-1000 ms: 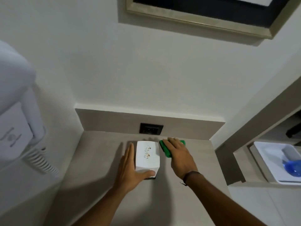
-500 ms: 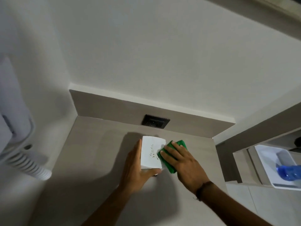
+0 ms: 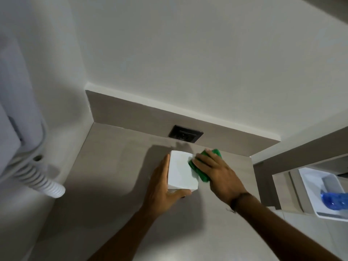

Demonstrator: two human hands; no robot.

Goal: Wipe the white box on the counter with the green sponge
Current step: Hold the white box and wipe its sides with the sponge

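Observation:
The white box [image 3: 180, 171] stands on the beige counter [image 3: 116, 166], near the back wall. My left hand [image 3: 162, 187] clasps its left side, thumb curled under the near corner. My right hand [image 3: 216, 172] presses the green sponge [image 3: 199, 170] flat against the box's right edge, fingers spread over the sponge. Part of the sponge shows beyond my fingertips and under my palm. The box's top face looks plain white.
A black wall socket [image 3: 185, 133] sits in the backsplash just behind the box. A white hairdryer unit with a coiled cord [image 3: 37, 178] hangs at the left. At the right, a lower shelf holds a white tray [image 3: 310, 185] with a blue bottle [image 3: 333, 199].
My right hand brought the sponge from the counter beside the box onto the box's top, then slid it toward the right edge. The brown specks on the top are gone. The left hand kept its hold.

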